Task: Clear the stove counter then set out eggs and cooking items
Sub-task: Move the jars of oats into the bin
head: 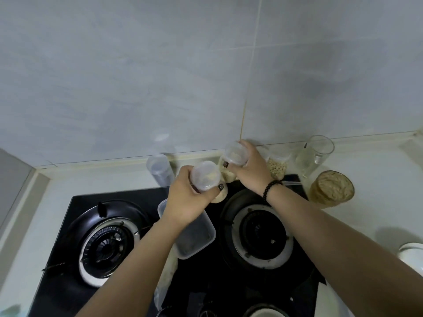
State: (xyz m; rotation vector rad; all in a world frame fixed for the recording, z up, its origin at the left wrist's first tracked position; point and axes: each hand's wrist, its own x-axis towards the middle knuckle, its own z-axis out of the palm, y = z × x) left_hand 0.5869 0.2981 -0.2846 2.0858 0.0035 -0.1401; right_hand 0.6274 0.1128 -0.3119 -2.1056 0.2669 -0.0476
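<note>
Over the black stove point(146, 225) on the pale desk point(377, 202), we are gripping one lidded jar point(204, 176) in our left hand point(190, 200) and another jar point(235, 154) in our right hand point(251, 165).

Both arms reached up from the lower frame to mid-frame; left hand point(186, 203) and right hand point(250, 167) each curled, fingers gripping.

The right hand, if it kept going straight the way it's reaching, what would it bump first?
Probably the tiled wall. The right hand grips a lidded jar already near it, though depth is unclear.
</note>
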